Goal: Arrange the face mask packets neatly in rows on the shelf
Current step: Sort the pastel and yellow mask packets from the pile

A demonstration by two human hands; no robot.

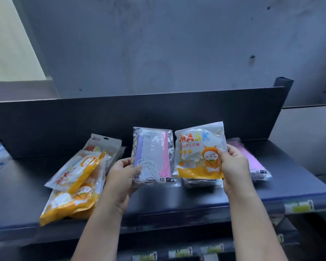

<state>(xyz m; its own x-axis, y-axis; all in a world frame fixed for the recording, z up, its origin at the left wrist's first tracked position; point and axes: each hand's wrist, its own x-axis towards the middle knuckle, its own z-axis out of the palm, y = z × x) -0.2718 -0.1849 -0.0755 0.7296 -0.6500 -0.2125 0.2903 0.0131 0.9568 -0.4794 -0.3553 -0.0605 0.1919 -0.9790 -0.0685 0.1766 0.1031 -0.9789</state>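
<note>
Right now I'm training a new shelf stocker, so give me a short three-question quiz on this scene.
1. True or false: the left hand holds the clear packet of pastel masks.
2. Which packet does the right hand hold? A) a purple one B) the orange cartoon MASK packet C) none
3. Where on the dark shelf does the untidy pile of orange packets lie: left or right of both hands?

Key
1. True; its fingers grip the packet's left edge.
2. B; the purple packet lies flat on the shelf behind that hand.
3. Left, with packets overlapping at angles.
</note>
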